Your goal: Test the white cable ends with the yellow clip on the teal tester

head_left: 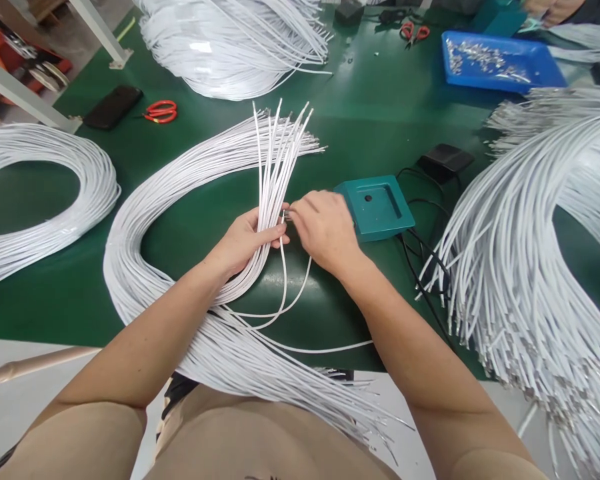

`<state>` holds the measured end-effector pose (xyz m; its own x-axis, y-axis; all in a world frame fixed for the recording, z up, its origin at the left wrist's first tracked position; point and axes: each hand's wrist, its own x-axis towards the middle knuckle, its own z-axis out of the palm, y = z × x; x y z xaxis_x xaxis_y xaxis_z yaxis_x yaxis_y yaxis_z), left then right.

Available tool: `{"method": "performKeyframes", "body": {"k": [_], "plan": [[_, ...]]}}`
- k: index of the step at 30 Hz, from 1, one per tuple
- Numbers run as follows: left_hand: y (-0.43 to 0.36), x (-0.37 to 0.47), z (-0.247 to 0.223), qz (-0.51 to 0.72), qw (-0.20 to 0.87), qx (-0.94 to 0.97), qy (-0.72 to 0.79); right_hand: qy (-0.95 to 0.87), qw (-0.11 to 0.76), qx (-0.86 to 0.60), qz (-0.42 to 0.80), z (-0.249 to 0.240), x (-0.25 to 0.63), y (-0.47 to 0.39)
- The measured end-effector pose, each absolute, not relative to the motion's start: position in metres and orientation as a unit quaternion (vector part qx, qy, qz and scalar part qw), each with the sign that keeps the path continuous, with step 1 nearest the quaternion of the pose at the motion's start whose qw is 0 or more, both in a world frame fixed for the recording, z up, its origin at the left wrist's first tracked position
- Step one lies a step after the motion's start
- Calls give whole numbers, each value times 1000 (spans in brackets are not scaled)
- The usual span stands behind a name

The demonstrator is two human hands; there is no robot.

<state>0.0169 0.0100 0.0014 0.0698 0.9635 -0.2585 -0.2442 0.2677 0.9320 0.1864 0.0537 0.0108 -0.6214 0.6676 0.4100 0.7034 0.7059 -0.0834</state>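
Observation:
My left hand (247, 241) is wrapped round a small bunch of white cables (275, 180), whose ends fan upward above it. Just to its right, my right hand (325, 227) has its fingers pinched near a cable end at my left fingertips; what exactly it grips is too small and blurred to make out. Beneath my hands lies a large curved bundle of white cables (145, 200), its loose ends hanging over the table's front edge. A teal device (377, 208) with a square recess sits right beside my right hand.
White cable coils lie at the left (93, 180), the back (230, 47) and the right (520, 233). Toward the back are a black phone (113, 107), red scissors (161, 111), more red-handled scissors (414, 32) and a blue tray (545, 67) of small metal parts. Another person's hand shows top right.

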Motion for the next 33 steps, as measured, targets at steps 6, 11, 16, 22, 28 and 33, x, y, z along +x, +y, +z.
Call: {"method": "performKeyframes", "body": {"k": [6,11,16,22,28,33], "plan": [[16,17,-5,467,588,387,535,-892,129,-429,-57,11,201,70],[19,19,-10,475,557,404,548,-907,98,-406,-55,11,200,71],[21,21,-12,466,520,436,568,-913,87,-395,-61,11,200,73],[24,23,-14,454,489,461,585,-912,80,-399,-57,9,199,77],[23,25,-12,436,477,467,603,-897,105,-423,-70,16,204,72],[23,25,-11,431,494,445,610,-805,149,-564,-108,15,218,74]]}}
